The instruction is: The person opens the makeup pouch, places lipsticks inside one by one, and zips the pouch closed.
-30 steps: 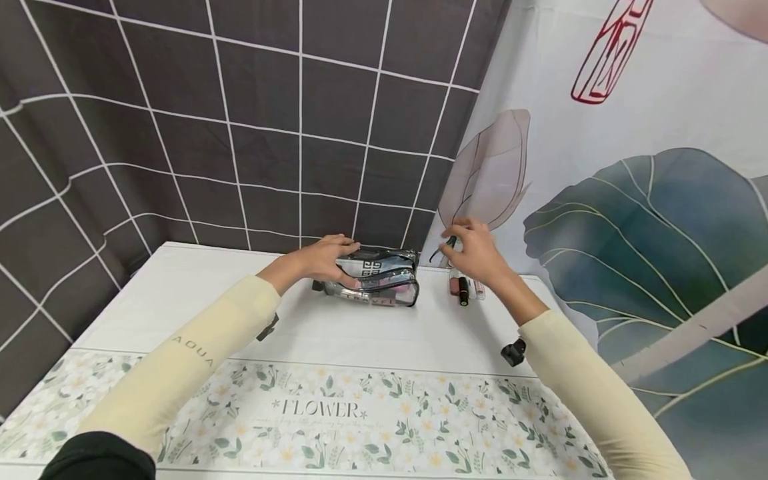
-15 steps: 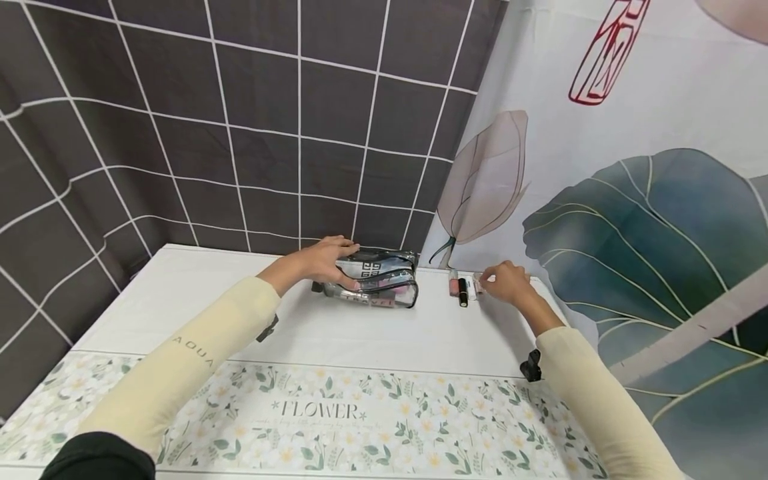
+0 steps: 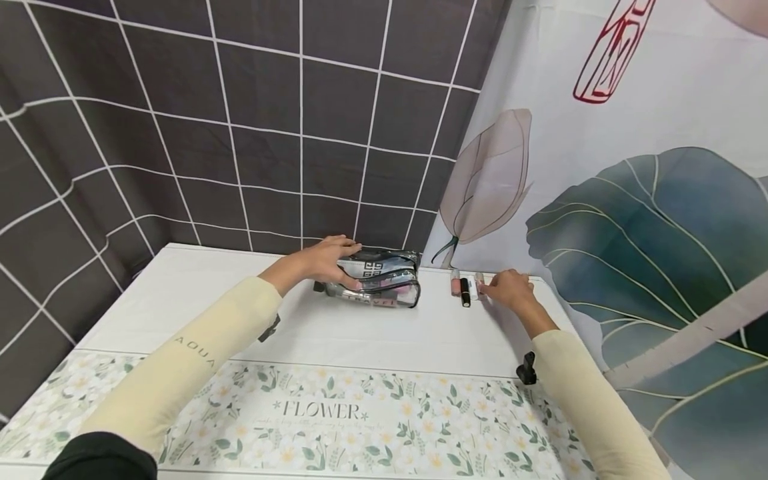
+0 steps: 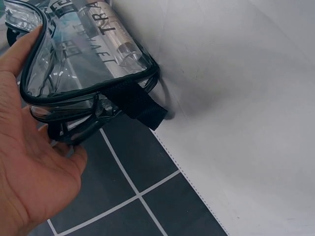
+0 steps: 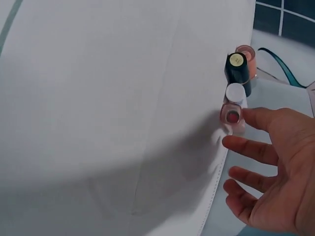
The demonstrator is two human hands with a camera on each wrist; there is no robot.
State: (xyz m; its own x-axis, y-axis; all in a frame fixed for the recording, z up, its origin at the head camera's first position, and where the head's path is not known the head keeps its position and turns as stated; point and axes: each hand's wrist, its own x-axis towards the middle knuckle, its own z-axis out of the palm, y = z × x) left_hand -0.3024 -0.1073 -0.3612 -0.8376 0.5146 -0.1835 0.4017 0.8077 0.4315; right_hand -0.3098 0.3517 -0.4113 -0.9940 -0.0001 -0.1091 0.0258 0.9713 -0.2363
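A dark, white-gridded backdrop (image 3: 258, 100) stands behind the white desk (image 3: 360, 340). The left grip (image 3: 327, 261) curls round a clear travel pouch (image 3: 387, 277) near the back edge; its plastic looks soft and slick, the black piping (image 4: 74, 100) its surest hold. The right grip (image 5: 283, 172) is loosely spread beside a pink cosmetic tube (image 5: 231, 112), contact unclear; that should be light, rigid, best pinched by its sides.

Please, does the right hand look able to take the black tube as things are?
Probably yes, from above: nothing shows over the black tube. From the side, the white-capped item and nearer pink tube lie between it and the right hand.
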